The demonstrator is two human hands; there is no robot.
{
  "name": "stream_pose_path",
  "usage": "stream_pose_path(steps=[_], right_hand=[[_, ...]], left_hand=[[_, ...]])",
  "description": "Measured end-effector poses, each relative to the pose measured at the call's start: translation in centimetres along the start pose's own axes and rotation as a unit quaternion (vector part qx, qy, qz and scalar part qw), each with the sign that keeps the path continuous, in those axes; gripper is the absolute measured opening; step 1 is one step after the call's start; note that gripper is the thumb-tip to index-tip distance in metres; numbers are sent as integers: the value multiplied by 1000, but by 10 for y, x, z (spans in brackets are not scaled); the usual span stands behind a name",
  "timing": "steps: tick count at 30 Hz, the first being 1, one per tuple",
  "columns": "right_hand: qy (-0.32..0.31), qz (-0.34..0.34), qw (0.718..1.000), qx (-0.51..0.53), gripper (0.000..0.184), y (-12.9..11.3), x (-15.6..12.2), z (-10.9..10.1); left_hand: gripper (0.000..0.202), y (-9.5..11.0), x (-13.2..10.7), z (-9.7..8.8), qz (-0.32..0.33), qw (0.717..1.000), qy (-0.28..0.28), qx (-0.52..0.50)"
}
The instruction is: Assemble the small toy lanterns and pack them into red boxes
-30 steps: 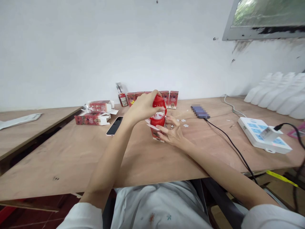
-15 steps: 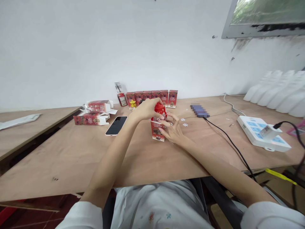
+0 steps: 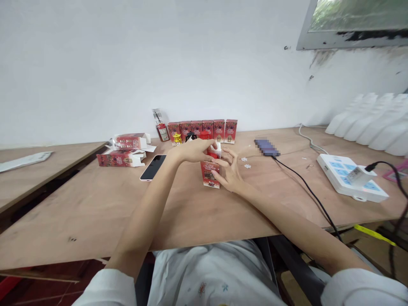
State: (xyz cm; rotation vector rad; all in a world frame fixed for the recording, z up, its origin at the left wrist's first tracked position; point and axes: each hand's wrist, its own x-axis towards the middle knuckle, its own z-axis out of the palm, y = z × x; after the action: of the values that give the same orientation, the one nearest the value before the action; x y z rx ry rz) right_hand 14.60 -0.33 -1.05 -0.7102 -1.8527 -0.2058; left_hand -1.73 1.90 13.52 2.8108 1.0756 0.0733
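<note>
A red box (image 3: 210,175) stands upright on the table (image 3: 95,204). The left hand (image 3: 194,151) pinches its open top, where a red piece (image 3: 211,155) shows. The right hand (image 3: 232,173) braces the box's right side, fingers spread. A phone (image 3: 153,167) lies to the left, and a row of boxes (image 3: 204,127) stands behind.

Bright, even daylight, soft shadows, sharp centre, wide-angle bending at edges.

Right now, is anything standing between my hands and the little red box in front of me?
Nothing visible does. The left hand grips the top of the small red box, and the right hand rests against its right side. The phone lies apart, off to the left.
</note>
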Motion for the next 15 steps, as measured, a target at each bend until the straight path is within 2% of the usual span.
stream_pose_path(steps=[2,5,8,11,13,15], right_hand=[[-5,21,1000,21,50,0,1,-1],[-19,75,993,90,69,-1,2,-2],[-27,134,975,173,81,-5,4,-3],[-21,186,957,223,84,-10,7,-2],[-13,220,943,249,80,-13,10,-1],[-3,250,927,279,72,-15,13,1]], left_hand=[[35,0,-6,-4,10,999,-16,-27],[35,4,-15,-13,25,999,-9,-43],[45,8,-26,-24,35,997,56,-48],[64,9,-39,-33,15,993,118,-17],[74,5,-45,-35,-7,995,104,-3],[79,0,-46,-34,-33,998,60,-4]])
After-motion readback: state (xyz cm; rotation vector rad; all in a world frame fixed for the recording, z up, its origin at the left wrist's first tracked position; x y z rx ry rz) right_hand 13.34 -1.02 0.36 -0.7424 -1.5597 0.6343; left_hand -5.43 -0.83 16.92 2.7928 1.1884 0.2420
